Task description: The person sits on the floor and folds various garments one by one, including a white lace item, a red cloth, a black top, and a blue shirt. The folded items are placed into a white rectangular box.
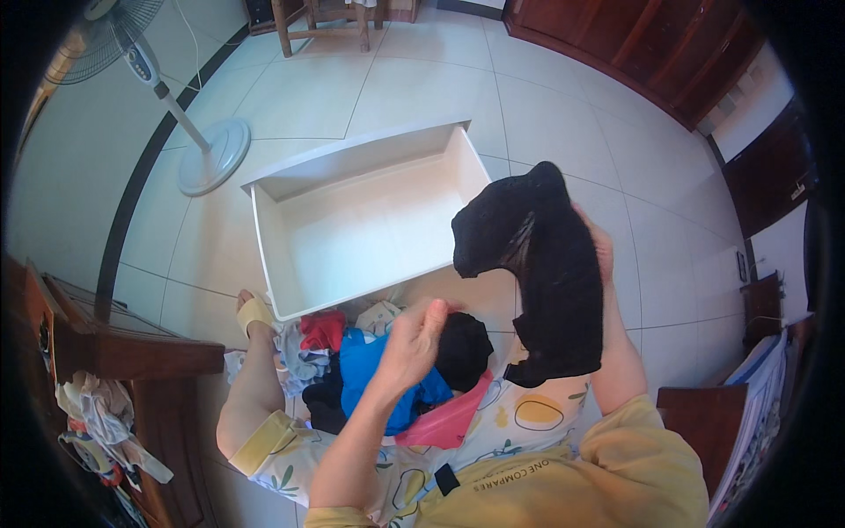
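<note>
A black cloth garment [561,284] hangs spread out at the right of the head view, held up by my right hand [597,247], which is partly hidden behind it. My left hand [419,340] is left of the garment, touching nothing that I can make out, fingers apart. Beneath it lies a pile of clothes between my legs: a blue garment [363,376], a black one [465,350], a red one [323,330] and a pink piece [449,419]. An unfilled white drawer [343,303] stands on the floor just beyond the pile.
At the upper left stands a fan with a round base [214,157]. A wooden drawer [155,350] with clothes [105,416] hanging below it is at the left. A wooden chair [323,30] stands at the top, a dark red cabinet [627,46] at the upper right.
</note>
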A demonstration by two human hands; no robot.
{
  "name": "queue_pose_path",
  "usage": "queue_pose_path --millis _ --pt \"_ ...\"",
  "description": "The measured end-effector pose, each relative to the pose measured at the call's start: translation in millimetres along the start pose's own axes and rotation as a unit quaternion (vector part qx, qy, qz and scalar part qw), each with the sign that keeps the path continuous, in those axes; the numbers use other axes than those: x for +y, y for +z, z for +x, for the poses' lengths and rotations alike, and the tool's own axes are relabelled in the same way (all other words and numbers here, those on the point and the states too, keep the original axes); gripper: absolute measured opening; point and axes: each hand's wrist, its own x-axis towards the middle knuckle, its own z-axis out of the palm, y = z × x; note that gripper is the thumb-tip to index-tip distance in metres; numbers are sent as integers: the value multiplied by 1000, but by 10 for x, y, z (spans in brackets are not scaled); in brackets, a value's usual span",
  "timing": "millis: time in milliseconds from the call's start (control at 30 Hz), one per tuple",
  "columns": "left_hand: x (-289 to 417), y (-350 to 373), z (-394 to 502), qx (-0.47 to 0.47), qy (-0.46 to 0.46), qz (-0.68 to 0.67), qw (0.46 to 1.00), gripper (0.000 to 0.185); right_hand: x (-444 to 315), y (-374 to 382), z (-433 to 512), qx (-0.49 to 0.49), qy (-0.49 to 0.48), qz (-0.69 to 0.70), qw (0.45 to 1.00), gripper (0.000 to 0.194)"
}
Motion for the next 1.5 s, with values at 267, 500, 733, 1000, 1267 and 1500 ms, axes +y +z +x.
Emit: queue_pose_path --millis 267,500,733,1000,1267,1500 --pt "127 205 -25 -16 -40 -500 865 60 97 124 -25 -53 30 -243 968 61" --pt "140 -293 -7 96 65 -360 926 26 157 44 -20 -59 75 -340 935 60" --pt "406 -410 52 -7 76 -280 957 53 215 115 123 -76 67 -267 958 68" --pt "266 -575 113 31 14 -389 921 32 374 -35 56 -126 202 -394 888 61" --pt "-28 -657 -73 -44 -60 -358 931 58 487 -44 112 -48 150 -241 958 61" --pt "-48 -534 -192 -95 -104 -351 926 37 351 -185 241 -71 198 -233 950 55"
